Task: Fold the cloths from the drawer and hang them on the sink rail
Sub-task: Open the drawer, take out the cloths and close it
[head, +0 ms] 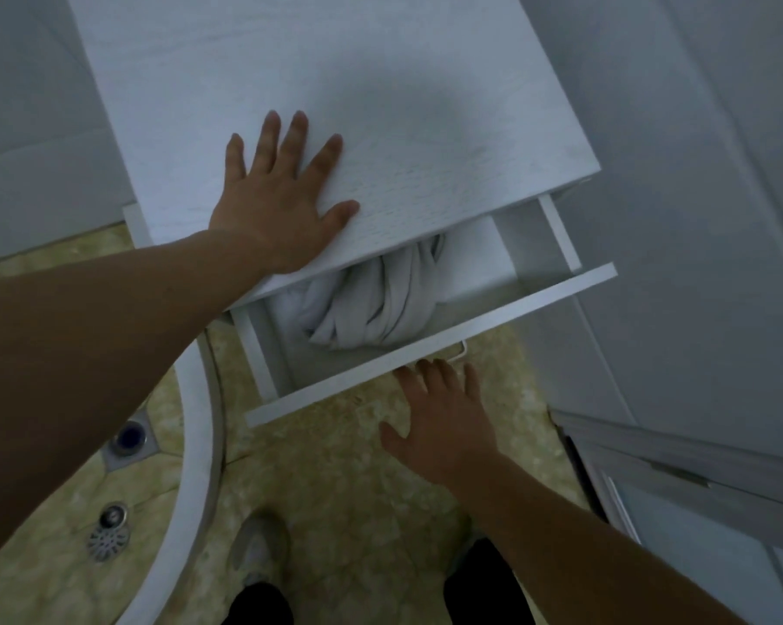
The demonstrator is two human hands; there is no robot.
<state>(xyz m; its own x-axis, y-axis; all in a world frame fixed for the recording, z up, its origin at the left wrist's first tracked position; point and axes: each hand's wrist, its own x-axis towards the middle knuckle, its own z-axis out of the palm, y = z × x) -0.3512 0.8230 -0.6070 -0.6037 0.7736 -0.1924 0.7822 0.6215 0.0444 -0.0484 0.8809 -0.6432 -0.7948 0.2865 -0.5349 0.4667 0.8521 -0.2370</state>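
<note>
A white cabinet (380, 106) stands below me with its top drawer (430, 349) pulled partly out. Inside the drawer lies a crumpled white cloth (371, 304), half hidden under the cabinet top. My left hand (277, 196) rests flat on the cabinet top near its front edge, fingers spread. My right hand (439, 412) sits just below the drawer front, its fingertips at the small handle (459, 349), fingers straight and holding nothing. No sink rail is in view.
A curved white rim (200, 444) runs down the left over a beige tiled floor (335, 466) with two drains (110, 530). A grey door and frame (674, 263) close off the right. My feet (259, 548) stand near the bottom edge.
</note>
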